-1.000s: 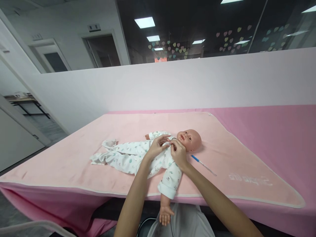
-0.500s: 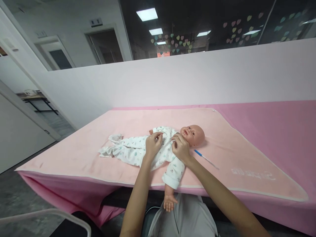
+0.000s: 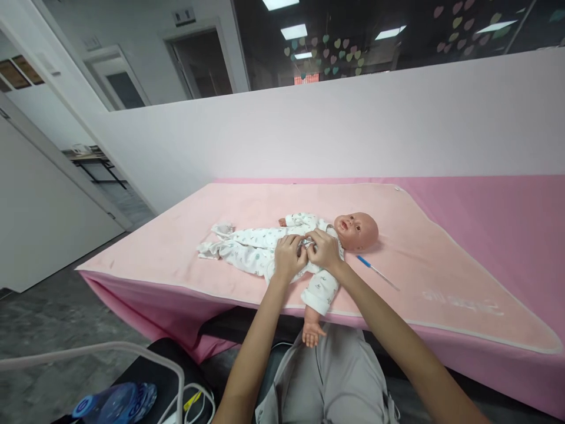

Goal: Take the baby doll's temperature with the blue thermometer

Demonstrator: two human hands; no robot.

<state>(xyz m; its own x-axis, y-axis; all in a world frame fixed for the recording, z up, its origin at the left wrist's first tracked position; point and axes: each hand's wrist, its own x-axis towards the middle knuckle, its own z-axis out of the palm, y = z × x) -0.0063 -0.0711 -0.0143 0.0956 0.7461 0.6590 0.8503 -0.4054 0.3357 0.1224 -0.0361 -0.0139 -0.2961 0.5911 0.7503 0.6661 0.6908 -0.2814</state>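
A baby doll [image 3: 356, 229] in a white printed sleepsuit [image 3: 256, 252] lies on its back on a pale pink blanket [image 3: 432, 259], head to the right. My left hand [image 3: 288, 258] and my right hand [image 3: 324, 249] meet on the doll's chest, fingers pinched on the sleepsuit's front opening. One doll arm [image 3: 314, 330] hangs over the table's near edge. A thin blue-tipped thermometer [image 3: 375, 271] lies on the blanket just right of the doll's head.
The blanket covers a table draped in darker pink cloth [image 3: 507, 212], backed by a low white partition [image 3: 353, 118]. Lower left, a white rail [image 3: 110, 353], a blue bottle [image 3: 115, 403] and cables [image 3: 194, 403] sit near my knees. An open doorway [image 3: 203, 59] is behind.
My left hand has moved down from the doll's collar to its chest and my right hand followed. The camera view has shifted left and down, so the bottle and rail came into view.
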